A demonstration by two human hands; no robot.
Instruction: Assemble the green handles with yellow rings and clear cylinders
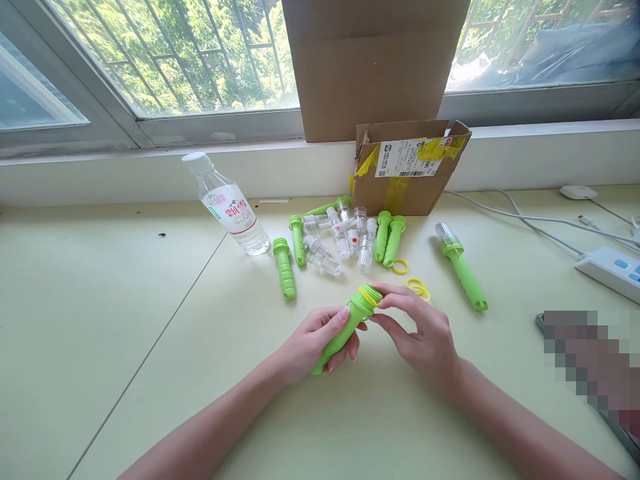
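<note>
My left hand (323, 340) is wrapped round a green threaded handle (345, 327), tilted with its open screw end up and to the right. A yellow ring (369, 295) sits round the threaded end. The fingers of my right hand (417, 330) pinch at that end, touching the ring. Behind my hands lie loose yellow rings (400, 267) and several clear plastic caps (324, 257). More green handles (285, 268) are spread around the caps. To the right lies a green handle with a clear cap fitted (463, 270).
A water bottle (235, 213) stands at the back left. Against the window wall is a cardboard box (410, 170) with labels and yellow tape. At the right are a power strip (613, 270), white cables (535, 223) and a blurred-out flat object (590, 373).
</note>
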